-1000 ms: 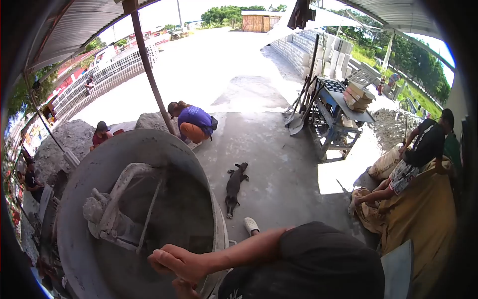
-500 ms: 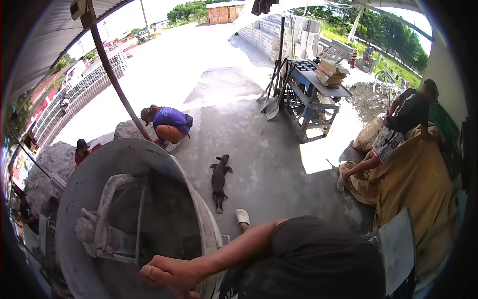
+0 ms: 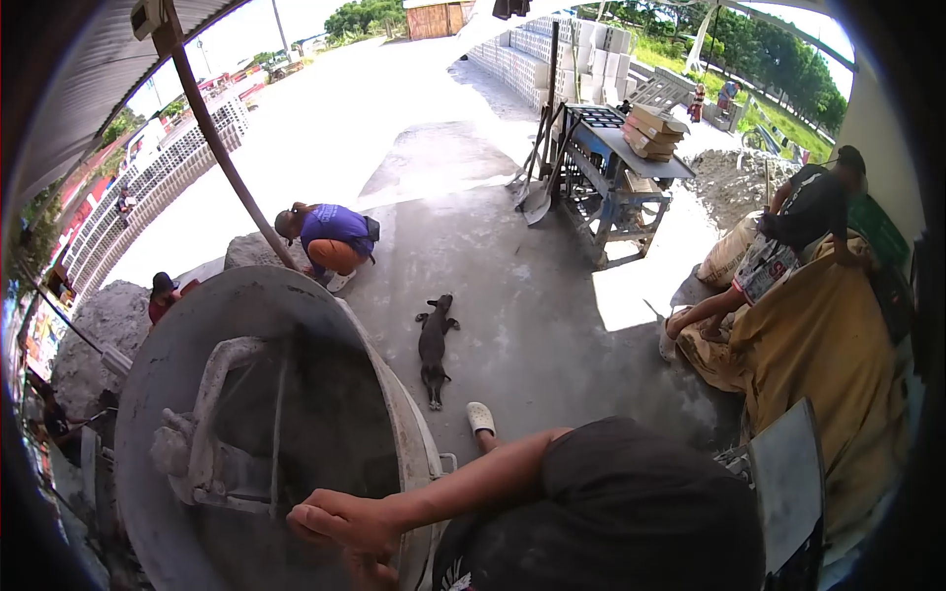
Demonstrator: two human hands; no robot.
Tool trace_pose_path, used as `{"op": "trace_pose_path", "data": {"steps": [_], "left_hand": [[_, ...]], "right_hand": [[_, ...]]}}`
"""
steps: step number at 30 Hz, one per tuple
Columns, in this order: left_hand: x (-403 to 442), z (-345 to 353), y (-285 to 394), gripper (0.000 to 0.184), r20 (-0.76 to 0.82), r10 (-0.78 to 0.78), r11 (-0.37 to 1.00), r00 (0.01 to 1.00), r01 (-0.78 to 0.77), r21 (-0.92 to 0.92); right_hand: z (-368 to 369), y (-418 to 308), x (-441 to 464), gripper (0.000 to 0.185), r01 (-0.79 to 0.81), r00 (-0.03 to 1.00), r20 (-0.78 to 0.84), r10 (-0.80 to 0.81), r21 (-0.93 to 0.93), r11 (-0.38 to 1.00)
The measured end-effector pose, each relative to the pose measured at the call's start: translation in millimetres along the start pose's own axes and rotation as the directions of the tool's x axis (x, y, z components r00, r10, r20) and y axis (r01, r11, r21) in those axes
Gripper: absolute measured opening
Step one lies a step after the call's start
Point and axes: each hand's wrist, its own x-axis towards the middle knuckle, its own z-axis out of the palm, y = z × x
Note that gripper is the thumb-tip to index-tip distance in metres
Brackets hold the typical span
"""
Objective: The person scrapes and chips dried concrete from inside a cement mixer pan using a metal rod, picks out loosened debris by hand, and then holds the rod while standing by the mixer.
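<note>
Both hands, the right hand above and the left hand partly hidden below, are close together at 7 o'clock. The right fingers are curled in; whether they hold anything, and how the left hand is closed, I cannot tell. The right forearm crosses over the rim of the drum, which sits at 8 o'clock with a caked paddle inside. A pale clog is on a foot at 6 o'clock, right of the drum. The dog lies on the floor, nearer the centre. A person in purple crouches at 10 o'clock. Shovels lean at 1 o'clock beside the table, which bears boxes. Another person sits on the tarp toward 3 o'clock.
</note>
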Motion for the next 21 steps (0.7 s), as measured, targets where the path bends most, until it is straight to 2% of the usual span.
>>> {"op": "trace_pose_path", "data": {"steps": [1, 2, 3, 4, 5, 6, 8, 9, 11, 13, 15, 17, 18, 19, 20, 21], "left_hand": [[3, -4, -14, 0.052, -0.009, -0.034, 0.999, 0.999, 0.034, -0.021], [4, -9, -26, 0.052, -0.016, -0.069, 0.997, 0.997, 0.069, -0.045], [6, -18, -33, 0.052, -0.013, -0.065, 0.997, 0.998, 0.065, -0.048], [8, -29, -37, 0.052, -0.023, -0.135, 0.99, 0.991, 0.134, -0.047], [7, -34, -45, 0.053, -0.033, -0.212, 0.976, 0.977, 0.21, -0.051], [3, -30, -37, 0.053, -0.028, -0.217, 0.975, 0.976, 0.215, -0.059], [-11, -21, -1, 0.053, 0.091, -0.065, 0.998, 0.994, 0.065, -0.004], [-17, -18, 8, 0.053, 0.079, -0.075, 0.997, 0.994, 0.075, -0.004], [-20, -9, 24, 0.055, 0.091, 0.071, 0.997, 0.993, -0.072, 0.006], [-17, 22, 45, 0.055, 0.07, 0.088, 0.994, 0.994, -0.091, 0.051], [-11, 20, 30, 0.055, 0.042, 0.105, 0.99, 0.994, -0.108, 0.094], [-3, -14, -26, 0.053, -0.186, -0.012, 0.992, 0.982, -0.012, -0.128], [-6, -20, -26, 0.053, -0.191, -0.018, 0.991, 0.981, -0.007, -0.132], [-5, -24, -20, 0.05, -0.114, 0.03, 0.987, 0.993, -0.048, -0.151], [-7, -29, -14, 0.048, -0.037, 0.078, 0.982, 0.996, -0.083, -0.17], [-13, -28, -4, 0.048, -0.046, 0.07, 0.983, 0.996, -0.077, -0.168]], "right_hand": [[-7, 26, 2, 0.054, -0.01, 0.997, -0.079, 0.009, -0.022, 1.0], [-16, 42, -1, 0.054, -0.008, 0.997, -0.074, 0.006, -0.023, 1.0], [-25, 54, -4, 0.055, -0.127, 0.987, -0.08, 0.137, 0.119, 0.985], [-28, 53, -5, 0.055, -0.241, 0.961, -0.073, 0.267, 0.258, 0.936], [-26, 53, -7, 0.055, -0.216, 0.969, -0.06, 0.239, 0.258, 0.942], [-19, 38, -6, 0.055, -0.221, 0.967, -0.066, 0.245, 0.253, 0.942], [3, 0, -3, 0.055, -0.009, 1.0, 0.003, 0.008, 0.089, 0.996], [11, -14, -2, 0.055, 0.036, 0.997, 0.062, -0.04, 0.057, 0.998], [25, -20, 3, 0.056, 0.044, 0.996, 0.08, -0.047, 0.042, 0.998], [27, -6, 7, 0.056, 0.059, 0.993, 0.102, -0.06, 0.015, 0.998], [21, 38, 14, 0.057, -0.014, 1.0, 0.016, 0.014, 0.003, 1.0], [13, 63, 23, 0.058, -0.077, 0.997, -0.003, 0.077, 0.061, 0.995], [9, 68, 25, 0.058, -0.122, 0.992, -0.014, 0.124, 0.106, 0.987], [16, 52, 29, 0.058, -0.024, 1.0, 0.006, 0.024, 0.037, 0.999], [22, 34, 32, 0.058, -0.025, 1.0, 0.007, 0.025, 0.04, 0.999], [30, 14, 33, 0.058, -0.013, 0.994, 0.109, 0.01, 0.022, 1.0]]}}
